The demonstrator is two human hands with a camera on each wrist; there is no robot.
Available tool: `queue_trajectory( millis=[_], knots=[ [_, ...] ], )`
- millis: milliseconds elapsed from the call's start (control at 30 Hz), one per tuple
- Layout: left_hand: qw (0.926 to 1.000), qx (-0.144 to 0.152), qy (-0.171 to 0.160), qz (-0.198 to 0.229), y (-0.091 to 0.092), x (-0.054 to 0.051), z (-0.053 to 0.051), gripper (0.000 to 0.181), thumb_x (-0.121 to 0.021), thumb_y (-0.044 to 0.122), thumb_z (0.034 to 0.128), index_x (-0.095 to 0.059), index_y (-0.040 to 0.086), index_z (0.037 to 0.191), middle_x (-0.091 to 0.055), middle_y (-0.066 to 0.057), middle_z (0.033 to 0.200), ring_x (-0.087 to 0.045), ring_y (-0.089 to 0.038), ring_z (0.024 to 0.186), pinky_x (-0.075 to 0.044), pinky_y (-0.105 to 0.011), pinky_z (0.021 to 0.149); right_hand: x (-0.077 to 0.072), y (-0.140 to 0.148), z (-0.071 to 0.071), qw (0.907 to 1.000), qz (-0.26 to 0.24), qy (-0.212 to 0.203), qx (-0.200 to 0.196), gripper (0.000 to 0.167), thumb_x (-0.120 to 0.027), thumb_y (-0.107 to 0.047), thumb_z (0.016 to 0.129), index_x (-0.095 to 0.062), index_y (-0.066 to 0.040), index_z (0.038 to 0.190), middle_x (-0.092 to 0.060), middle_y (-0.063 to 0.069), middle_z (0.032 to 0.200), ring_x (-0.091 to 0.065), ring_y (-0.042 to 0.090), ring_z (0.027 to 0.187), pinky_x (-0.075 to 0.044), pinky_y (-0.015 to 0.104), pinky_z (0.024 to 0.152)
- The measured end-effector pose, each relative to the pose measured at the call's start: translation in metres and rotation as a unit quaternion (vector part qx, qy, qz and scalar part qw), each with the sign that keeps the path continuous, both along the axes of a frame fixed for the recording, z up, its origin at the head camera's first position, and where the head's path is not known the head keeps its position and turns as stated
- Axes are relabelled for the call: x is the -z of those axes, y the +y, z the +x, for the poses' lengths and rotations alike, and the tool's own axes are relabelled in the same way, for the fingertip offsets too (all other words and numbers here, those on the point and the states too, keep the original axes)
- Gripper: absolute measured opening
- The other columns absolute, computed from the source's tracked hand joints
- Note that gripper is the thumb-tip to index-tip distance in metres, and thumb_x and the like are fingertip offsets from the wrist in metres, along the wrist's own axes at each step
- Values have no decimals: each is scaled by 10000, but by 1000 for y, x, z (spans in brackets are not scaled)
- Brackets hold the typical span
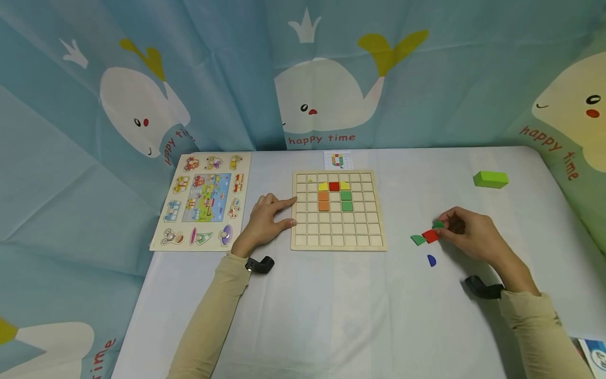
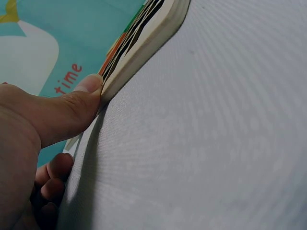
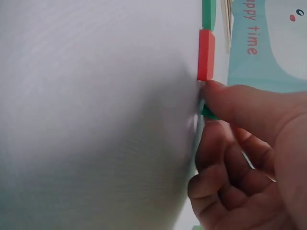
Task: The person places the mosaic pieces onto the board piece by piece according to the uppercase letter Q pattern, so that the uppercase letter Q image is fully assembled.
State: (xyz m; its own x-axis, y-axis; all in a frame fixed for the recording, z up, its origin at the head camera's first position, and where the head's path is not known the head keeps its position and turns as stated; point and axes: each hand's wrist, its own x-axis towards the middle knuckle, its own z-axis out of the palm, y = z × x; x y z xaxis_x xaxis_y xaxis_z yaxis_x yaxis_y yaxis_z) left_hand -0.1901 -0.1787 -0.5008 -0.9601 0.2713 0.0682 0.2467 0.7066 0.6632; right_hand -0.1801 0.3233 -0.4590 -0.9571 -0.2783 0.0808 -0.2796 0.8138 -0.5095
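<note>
My left hand (image 1: 265, 220) touches the left edge of the wooden grid board (image 1: 339, 248) with thumb and index finger; in the left wrist view, the thumb of that hand (image 2: 53, 120) lies against the board's side (image 2: 144, 55). Yellow quarter pieces (image 1: 323, 187), a red square (image 1: 334, 186), orange squares (image 1: 323, 200) and green squares (image 1: 346, 200) sit in the grid. Right of the board, my right hand (image 1: 468, 234) pinches a green piece (image 1: 438, 224), partly hidden by fingers (image 3: 211, 143) in the right wrist view. Beside it lie a red piece (image 1: 430, 236) and another green piece (image 1: 418, 240).
A blue half-round piece (image 1: 432, 260) lies nearer the front. Behind the board is a small pattern card (image 1: 338, 159). A picture puzzle board (image 1: 165, 242) stands at the left, a light green block (image 1: 491, 179) at the back right, and a printed item (image 1: 594, 355) at the lower right.
</note>
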Motion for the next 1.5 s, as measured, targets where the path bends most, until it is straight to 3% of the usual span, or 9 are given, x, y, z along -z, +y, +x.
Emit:
queue_trajectory(
  millis=[167,333,433,633,733,900,1133,1333,1500],
  knots=[
    [10000,-9,-7,0,0,1,1,626,-841,302,919,-632,198,1500,-500,-75,993,-388,-232,934,-286,-356,856,-2,-1,1,9992,-205,17,347,207,-863,-90,882,-671,-39,940,-737,124,860,-543,-84,717,-441,154,585],
    [10000,-39,-39,0,0,0,1,630,-846,300,914,-633,201,1499,-501,-77,996,-389,-236,935,-294,-364,858,-5,-3,-2,9978,-421,6,520,188,-831,-92,918,-654,-38,956,-746,145,864,-555,-13,662,-447,185,565],
    [10000,-36,-50,-16,0,1,2,629,-841,302,919,-630,206,1503,-504,-75,1001,-391,-232,937,-296,-364,863,-2,-5,-2,9957,-708,266,529,173,-857,-79,891,-694,-53,944,-741,56,822,-560,-14,641,-431,158,574],
    [10000,-27,-58,17,0,0,2,623,-838,302,922,-631,204,1502,-501,-75,1000,-388,-233,935,-291,-367,870,4,-13,-1,9845,-1439,877,489,138,-889,-3,831,-825,-73,931,-698,-263,791,-609,-92,657,-443,75,637],
    [10000,-26,-54,26,0,-1,2,627,-839,306,919,-630,204,1502,-500,-74,999,-389,-231,933,-291,-368,872,4,-20,-2,9796,-1725,897,514,132,-871,2,852,-845,-59,967,-719,-272,809,-649,-104,693,-467,54,691],
    [10000,-41,-60,0,-1,0,1,633,-841,310,917,-628,208,1504,-498,-71,994,-389,-227,930,-295,-369,871,2,-30,-2,9772,-1961,603,553,125,-829,-34,911,-835,-11,1034,-768,-177,831,-690,-40,688,-491,84,680],
    [10000,-58,-79,2,-1,1,1,623,-835,313,927,-628,208,1504,-485,-65,989,-373,-225,925,-283,-367,863,2,-46,-5,9784,-1971,-60,624,210,-819,-115,941,-817,-21,1129,-753,-222,920,-703,38,738,-512,143,622],
    [9999,-37,-95,2,0,1,0,610,-823,321,939,-625,218,1507,-487,-63,998,-372,-224,931,-287,-364,868,5,-56,-9,9755,-2070,-372,644,269,-745,-43,971,-762,-11,1238,-784,-43,912,-692,85,737,-525,171,632],
    [10000,-27,-73,-19,0,1,0,613,-824,315,938,-623,213,1509,-486,-63,998,-372,-222,934,-285,-365,867,3,-61,-9,9736,-2153,-500,566,349,-683,-31,993,-736,-67,1336,-752,-48,883,-640,115,707,-482,220,566]
  ],
)
